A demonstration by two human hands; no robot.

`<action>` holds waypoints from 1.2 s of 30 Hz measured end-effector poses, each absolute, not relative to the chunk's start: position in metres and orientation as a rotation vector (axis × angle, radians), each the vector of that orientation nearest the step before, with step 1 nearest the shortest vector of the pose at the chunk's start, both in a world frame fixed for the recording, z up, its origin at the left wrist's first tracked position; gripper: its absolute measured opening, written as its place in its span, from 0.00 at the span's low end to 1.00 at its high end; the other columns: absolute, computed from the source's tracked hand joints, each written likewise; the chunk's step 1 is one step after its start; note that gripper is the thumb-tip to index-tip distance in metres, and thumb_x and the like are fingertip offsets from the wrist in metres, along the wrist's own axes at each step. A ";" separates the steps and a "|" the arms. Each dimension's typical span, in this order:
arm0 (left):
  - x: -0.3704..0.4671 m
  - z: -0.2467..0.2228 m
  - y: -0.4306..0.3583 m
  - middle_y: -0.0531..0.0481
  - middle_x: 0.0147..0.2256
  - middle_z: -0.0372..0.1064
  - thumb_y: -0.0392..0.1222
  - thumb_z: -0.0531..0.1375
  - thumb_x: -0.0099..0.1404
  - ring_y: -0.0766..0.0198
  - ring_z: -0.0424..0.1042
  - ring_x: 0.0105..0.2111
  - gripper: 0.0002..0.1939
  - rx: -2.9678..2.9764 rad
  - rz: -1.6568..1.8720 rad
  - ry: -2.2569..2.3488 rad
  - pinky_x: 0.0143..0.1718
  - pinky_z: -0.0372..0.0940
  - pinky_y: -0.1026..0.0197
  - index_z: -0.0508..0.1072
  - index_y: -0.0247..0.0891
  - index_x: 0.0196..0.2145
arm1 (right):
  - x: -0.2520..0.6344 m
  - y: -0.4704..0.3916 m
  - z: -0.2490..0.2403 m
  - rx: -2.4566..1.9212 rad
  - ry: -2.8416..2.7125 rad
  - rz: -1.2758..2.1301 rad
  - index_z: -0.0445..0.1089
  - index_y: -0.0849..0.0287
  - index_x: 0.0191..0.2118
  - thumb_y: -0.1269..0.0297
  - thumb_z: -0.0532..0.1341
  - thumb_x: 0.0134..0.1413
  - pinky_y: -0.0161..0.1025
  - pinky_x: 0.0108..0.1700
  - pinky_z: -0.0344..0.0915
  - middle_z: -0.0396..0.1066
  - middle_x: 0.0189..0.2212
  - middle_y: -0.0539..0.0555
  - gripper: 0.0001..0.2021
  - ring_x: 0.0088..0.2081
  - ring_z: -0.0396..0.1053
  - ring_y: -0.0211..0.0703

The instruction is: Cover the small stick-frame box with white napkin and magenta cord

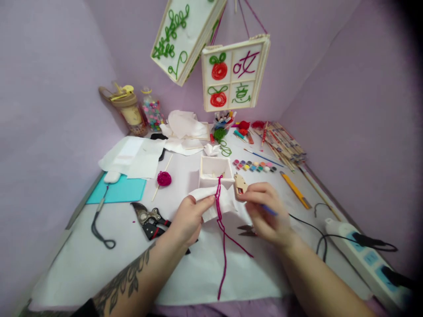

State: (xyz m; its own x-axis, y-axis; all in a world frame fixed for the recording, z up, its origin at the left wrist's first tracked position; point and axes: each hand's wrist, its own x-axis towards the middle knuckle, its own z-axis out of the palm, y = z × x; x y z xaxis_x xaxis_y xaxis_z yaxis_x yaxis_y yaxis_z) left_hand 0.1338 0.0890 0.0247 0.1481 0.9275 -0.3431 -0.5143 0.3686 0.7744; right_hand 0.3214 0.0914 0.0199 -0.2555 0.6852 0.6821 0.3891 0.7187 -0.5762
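My left hand (190, 215) pinches a white sheet piece (228, 203) between thumb and fingers. Magenta yarn (219, 211) runs under the thumb tip and hangs down in two loose tails. Just beyond stands a small white open box (216, 178), with the yarn's upper end at its front rim. My right hand (267, 213) is curled and smeared by motion. A blue thing (269, 210) shows among its fingers; its kind is unclear. Its fingertips are at a beige tool (240, 186), perhaps a glue gun. Scissors (246, 230) lie partly hidden below that hand.
Pruning shears (150, 220) lie left of my left hand. A magenta yarn ball (164, 178) rests on a stick. Paint pots (254, 166), a yellow cutter (295, 189) and a power strip (366, 257) with black cables are on the right. Decorated panels (235, 75) hang above the table.
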 end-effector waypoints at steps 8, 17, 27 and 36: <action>0.133 0.033 0.084 0.44 0.36 0.79 0.32 0.64 0.48 0.52 0.75 0.43 0.19 0.546 0.990 0.902 0.42 0.65 0.58 0.79 0.32 0.41 | 0.305 0.102 -0.001 -0.830 -2.195 -0.052 0.67 0.52 0.54 0.81 0.53 0.50 0.45 0.43 0.70 0.69 0.46 0.58 0.26 0.46 0.69 0.49; 0.130 0.033 0.084 0.46 0.42 0.78 0.26 0.55 0.42 0.54 0.73 0.46 0.29 0.733 0.945 0.846 0.47 0.63 0.58 0.78 0.37 0.43 | 0.302 0.101 0.007 -0.965 -1.897 0.283 0.73 0.55 0.41 0.76 0.56 0.55 0.43 0.41 0.67 0.74 0.36 0.55 0.13 0.39 0.71 0.46; 0.141 0.049 0.098 0.44 0.36 0.79 0.37 0.65 0.55 0.56 0.75 0.37 0.08 1.152 1.064 1.235 0.40 0.68 0.57 0.81 0.38 0.34 | 0.298 0.114 0.007 -1.208 -1.148 1.152 0.71 0.61 0.35 0.56 0.64 0.52 0.36 0.29 0.62 0.67 0.24 0.49 0.12 0.25 0.63 0.39; 0.152 0.047 0.103 0.49 0.28 0.75 0.38 0.61 0.57 0.63 0.71 0.28 0.05 1.244 0.973 1.329 0.29 0.66 0.63 0.77 0.36 0.31 | 0.298 0.105 0.014 -1.170 -1.315 1.119 0.71 0.57 0.35 0.59 0.63 0.56 0.39 0.38 0.61 0.68 0.31 0.50 0.07 0.33 0.64 0.41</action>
